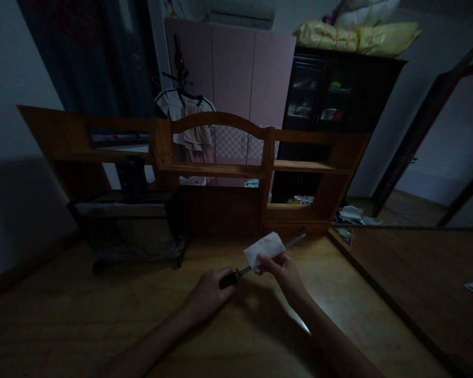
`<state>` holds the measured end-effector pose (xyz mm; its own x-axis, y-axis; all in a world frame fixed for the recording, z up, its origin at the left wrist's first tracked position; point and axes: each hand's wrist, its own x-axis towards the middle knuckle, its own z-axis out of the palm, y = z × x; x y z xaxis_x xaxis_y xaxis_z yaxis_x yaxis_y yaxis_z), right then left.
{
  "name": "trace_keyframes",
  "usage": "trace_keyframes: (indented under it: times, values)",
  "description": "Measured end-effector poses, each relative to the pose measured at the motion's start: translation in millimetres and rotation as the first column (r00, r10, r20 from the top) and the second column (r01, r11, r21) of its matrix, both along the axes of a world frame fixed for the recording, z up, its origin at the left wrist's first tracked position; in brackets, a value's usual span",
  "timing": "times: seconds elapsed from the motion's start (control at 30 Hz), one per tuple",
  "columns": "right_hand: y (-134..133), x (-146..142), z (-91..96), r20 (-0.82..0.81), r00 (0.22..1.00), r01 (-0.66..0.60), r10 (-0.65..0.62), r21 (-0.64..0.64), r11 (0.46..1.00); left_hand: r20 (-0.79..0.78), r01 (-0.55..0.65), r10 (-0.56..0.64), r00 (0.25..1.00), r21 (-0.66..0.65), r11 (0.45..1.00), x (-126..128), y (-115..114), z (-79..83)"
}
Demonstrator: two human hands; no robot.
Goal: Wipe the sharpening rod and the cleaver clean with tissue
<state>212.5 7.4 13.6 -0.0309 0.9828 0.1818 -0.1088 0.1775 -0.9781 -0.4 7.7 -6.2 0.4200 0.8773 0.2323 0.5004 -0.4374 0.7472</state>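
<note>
My left hand (211,294) is wrapped round the black handle (229,280) of a tool with a long, thin metal shaft (295,241). I cannot tell whether that shaft is a blade or a rod. It slants up and away to the right. Between the thumb and fingers of my right hand (281,270), a folded white tissue or paper (266,248) is pinched against the middle of the shaft. The tissue hides that stretch of metal, while the far tip sticks out beyond it. Both hands are above the wooden tabletop (205,341).
A wooden shelf unit (220,169) stands along the back of the tabletop, with a small drawer (295,229) at its right. On the left is a dark-framed, box-like object (128,236). Behind are a pink wardrobe (232,79), hanging clothes (185,110) and a black cabinet (339,89).
</note>
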Motion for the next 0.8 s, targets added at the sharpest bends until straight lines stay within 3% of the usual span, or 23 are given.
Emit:
trace_keyframes:
  times: [0.23, 0.57, 0.8]
  values:
    - [9.7, 19.1, 3.2, -0.189, 0.963, 0.192, -0.191, -0.014, 0.981, 0.047, 0.029, -0.028, 0.999, -0.010, 1.000, 2.5, -2.3, 6.7]
    - [15.1, 33.2, 10.7, -0.388, 0.893, 0.252, -0.230, 0.006, 0.968, 0.119, 0.063, -0.058, 0.991, -0.044, 0.997, 3.2, -1.2, 2.4]
    - [25.9, 49.6, 3.3, -0.446, 0.847, 0.340, -0.290, 0.035, 0.940, 0.123, 0.043, -0.036, 0.992, -0.054, 0.998, 0.7, 3.9, -3.2]
